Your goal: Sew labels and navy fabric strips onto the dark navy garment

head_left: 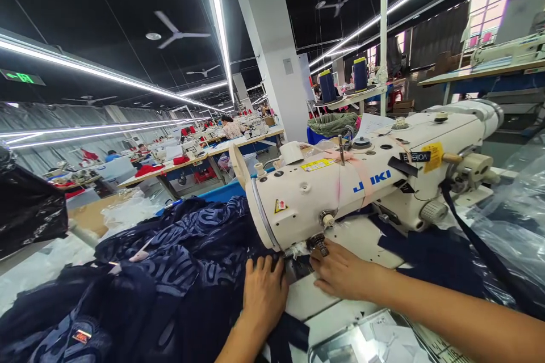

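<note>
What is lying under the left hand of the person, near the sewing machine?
Dark navy fabric shows beside the left hand; what lies directly beneath it is covered.

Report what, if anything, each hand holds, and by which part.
Left hand rests on navy fabric; right hand is just below the JUKI sewing-machine head. Whether either grips anything cannot be told.

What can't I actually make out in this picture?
All in the head view:
- Needle: lost in the dark beneath the sewing machine.
- Navy fabric under the left hand: covered by that hand.
- Whether the right hand grips anything: its own back hides this.
- Tray: cut off by the bottom edge.
- Distant worker: too small for detail.
</note>
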Available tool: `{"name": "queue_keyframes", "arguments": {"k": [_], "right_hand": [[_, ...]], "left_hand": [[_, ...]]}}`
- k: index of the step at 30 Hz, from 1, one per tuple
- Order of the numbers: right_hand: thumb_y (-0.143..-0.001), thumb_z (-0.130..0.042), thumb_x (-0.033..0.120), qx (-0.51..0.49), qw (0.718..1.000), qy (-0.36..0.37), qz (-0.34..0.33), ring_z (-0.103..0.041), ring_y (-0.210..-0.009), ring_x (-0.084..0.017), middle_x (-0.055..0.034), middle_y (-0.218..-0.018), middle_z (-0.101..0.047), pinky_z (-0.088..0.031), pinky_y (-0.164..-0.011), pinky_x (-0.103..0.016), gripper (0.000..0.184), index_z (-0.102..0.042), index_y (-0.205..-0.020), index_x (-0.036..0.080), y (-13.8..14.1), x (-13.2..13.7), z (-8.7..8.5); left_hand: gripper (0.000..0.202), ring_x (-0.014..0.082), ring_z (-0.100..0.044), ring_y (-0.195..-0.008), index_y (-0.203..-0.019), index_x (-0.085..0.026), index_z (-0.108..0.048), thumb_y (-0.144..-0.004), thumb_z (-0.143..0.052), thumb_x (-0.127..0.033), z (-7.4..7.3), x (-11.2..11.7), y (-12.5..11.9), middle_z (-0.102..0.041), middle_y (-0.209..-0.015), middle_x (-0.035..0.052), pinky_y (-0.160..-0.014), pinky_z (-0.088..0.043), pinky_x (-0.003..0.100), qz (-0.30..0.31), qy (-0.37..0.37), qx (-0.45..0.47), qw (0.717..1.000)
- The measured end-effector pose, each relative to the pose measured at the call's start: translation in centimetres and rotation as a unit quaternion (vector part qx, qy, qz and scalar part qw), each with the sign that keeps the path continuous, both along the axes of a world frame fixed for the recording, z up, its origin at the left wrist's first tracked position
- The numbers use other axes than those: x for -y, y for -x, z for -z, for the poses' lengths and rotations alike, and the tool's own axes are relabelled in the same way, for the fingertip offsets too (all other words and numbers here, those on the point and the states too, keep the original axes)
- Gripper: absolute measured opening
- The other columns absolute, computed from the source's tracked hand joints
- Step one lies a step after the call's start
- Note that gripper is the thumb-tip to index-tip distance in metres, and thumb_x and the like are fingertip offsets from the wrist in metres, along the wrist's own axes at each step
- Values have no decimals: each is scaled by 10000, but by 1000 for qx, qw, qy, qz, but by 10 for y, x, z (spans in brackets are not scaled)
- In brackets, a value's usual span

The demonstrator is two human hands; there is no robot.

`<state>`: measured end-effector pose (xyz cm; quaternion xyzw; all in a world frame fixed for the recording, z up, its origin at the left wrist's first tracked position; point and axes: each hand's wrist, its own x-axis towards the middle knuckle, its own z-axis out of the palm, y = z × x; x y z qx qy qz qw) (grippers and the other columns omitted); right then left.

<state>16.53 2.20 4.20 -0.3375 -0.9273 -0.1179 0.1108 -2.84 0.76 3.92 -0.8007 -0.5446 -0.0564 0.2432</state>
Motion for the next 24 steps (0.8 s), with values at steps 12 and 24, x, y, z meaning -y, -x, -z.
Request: {"name": "queue_keyframes", "arguments": {"k": [12,24], "right_hand": [[-669,-474,-12,-3,994,1,-111,-552,-819,-210,-123,-798,-613,-414,-806,-318,203,-617,-781,78,-11,-6,4],[-680,-466,-17,-4,995,-12,-99,-523,-678,-179,-88,-744,-570,-421,-734,-305,181,-589,-738,102,-5,2,5]], "left_hand": [[272,248,-525,-951,-913,-185,-596,-716,-438,-84,-5,-16,-3,-628,-944,79,-850,-349,453,49,85,26,995],[256,264,-534,-944,-886,-191,-606,-704,-454,-94,-6,-18,-3,-630,-932,87,-817,-365,455,65,82,31,994]]}}
